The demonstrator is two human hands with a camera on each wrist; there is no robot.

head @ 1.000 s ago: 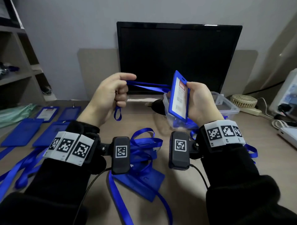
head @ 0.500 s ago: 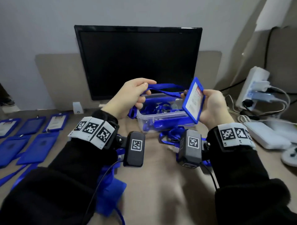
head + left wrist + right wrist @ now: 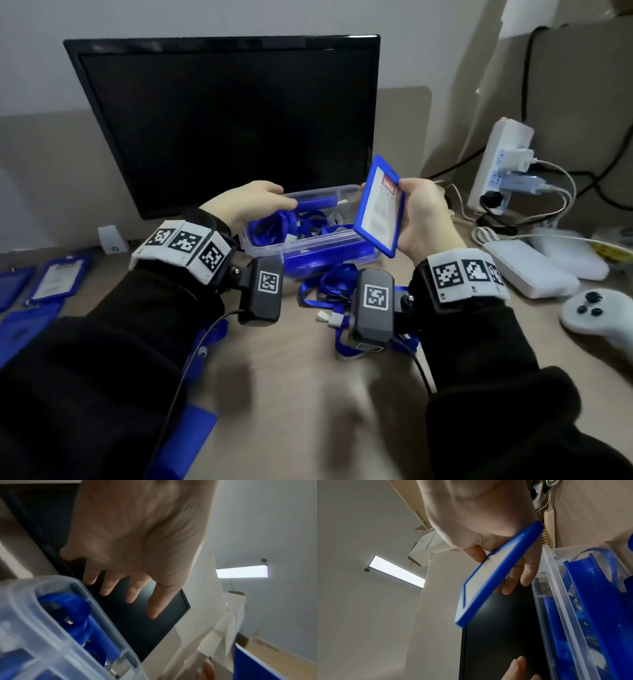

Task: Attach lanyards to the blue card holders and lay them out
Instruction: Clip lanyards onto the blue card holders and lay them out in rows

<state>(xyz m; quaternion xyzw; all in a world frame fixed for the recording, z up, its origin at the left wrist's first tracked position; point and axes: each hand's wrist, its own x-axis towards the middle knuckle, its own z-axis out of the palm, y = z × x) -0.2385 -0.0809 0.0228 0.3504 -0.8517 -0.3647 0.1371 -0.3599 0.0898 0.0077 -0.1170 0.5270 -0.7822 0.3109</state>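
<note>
My right hand (image 3: pixel 423 214) grips a blue card holder (image 3: pixel 379 209) with a white card in it, upright and tilted, just right of a clear plastic box (image 3: pixel 342 236). The right wrist view shows the fingers curled round the holder (image 3: pixel 496 577). My left hand (image 3: pixel 270 200) reaches over the box's left end; its fingers (image 3: pixel 135 595) are spread and straight above the box (image 3: pixel 20 608), holding nothing. Blue lanyards (image 3: pixel 301 219) lie tangled inside the box, and more lanyards (image 3: pixel 329 284) lie on the table in front of it. Finished holders (image 3: pixel 58 277) lie flat at the far left.
A black monitor (image 3: pixel 233 120) stands right behind the box. At the right are a white power strip (image 3: pixel 503 161) with plugs and cables, a white flat device (image 3: pixel 531 270) and a white controller (image 3: pixel 599 315). Another blue holder (image 3: pixel 191 435) lies under my left forearm.
My left hand has let go of the lanyard it was pinching and dropped down over the box, fingers now spread. The head view has swung right. The right hand still holds the holder.
</note>
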